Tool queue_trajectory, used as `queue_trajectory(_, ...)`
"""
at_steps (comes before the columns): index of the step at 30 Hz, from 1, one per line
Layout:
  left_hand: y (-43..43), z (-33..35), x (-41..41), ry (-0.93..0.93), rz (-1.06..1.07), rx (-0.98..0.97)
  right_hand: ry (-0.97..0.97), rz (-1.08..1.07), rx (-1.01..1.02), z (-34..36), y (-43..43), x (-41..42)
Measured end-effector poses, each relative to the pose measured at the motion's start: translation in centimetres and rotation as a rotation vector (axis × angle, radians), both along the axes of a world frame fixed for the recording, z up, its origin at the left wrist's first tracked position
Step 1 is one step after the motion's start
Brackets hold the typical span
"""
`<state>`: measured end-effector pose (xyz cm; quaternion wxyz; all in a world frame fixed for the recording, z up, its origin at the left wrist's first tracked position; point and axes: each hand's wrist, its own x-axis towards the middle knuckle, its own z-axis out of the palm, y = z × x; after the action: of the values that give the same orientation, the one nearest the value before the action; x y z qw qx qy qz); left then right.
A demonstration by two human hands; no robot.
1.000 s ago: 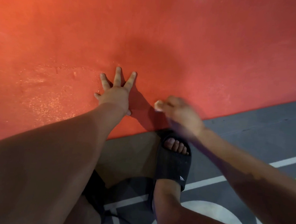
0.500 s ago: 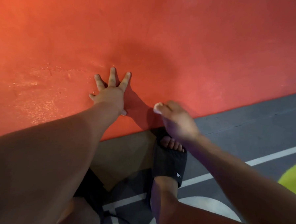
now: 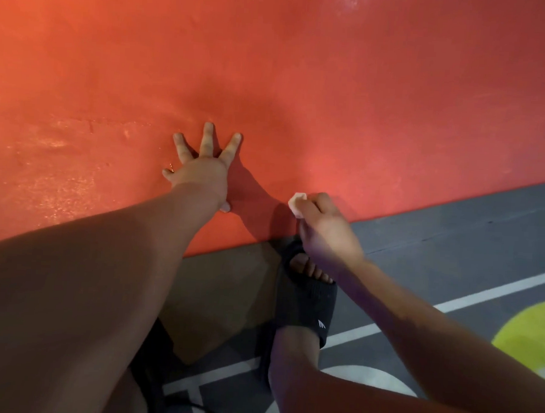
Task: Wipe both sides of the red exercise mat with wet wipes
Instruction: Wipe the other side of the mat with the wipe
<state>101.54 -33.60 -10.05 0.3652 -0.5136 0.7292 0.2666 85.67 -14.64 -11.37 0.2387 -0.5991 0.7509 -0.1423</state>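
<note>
The red exercise mat (image 3: 350,84) is filling the whole upper part of the frame, its lower edge running diagonally from lower left up to the right side. The left hand (image 3: 200,174) is lying flat on the mat just left of centre, fingers straight and spread wide, pressing down and gripping nothing. The right hand (image 3: 323,231) is sitting right of centre at the mat's lower edge, its fingers curling tightly round a small bunched white wet wipe (image 3: 296,203), which is touching the mat. A glistening wet patch (image 3: 54,191) is showing on the mat at the left of the frame. Below the right hand, a foot in a black sandal (image 3: 307,306) is resting on the grey floor (image 3: 452,244), its toes just beside the mat's edge. White lines (image 3: 494,293) are crossing the floor at lower right, near a yellow-green circle (image 3: 529,333)
</note>
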Motion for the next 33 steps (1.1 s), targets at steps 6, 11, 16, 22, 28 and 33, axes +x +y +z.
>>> queue_trajectory(6,-0.2,-0.3,0.0,-0.004,0.007,-0.001,0.108,-0.107,-0.067,-1.3,-1.6,-5.6)
queue_trajectory(11,-0.3,-0.3,0.0,-0.002,0.011,-0.001,0.261,-0.497,-0.091,-1.6,-3.5,-11.7)
queue_trajectory(16,-0.4,-0.2,-0.2,-0.009,0.015,0.002,0.249,-0.502,-0.095,-2.0,-4.7,-11.0)
queue_trajectory(22,-0.3,-0.2,-0.1,0.013,0.025,-0.006,0.162,-0.314,-0.015,-1.4,-6.3,-5.7)
queue_trajectory(28,-0.2,-0.4,0.0,0.018,0.013,-0.041,0.234,0.2,-0.108,-2.2,-5.4,0.1)
queue_trajectory(33,0.1,-0.2,0.2,0.006,-0.011,-0.068,0.196,-0.027,-0.099,-1.3,-6.2,-4.6)
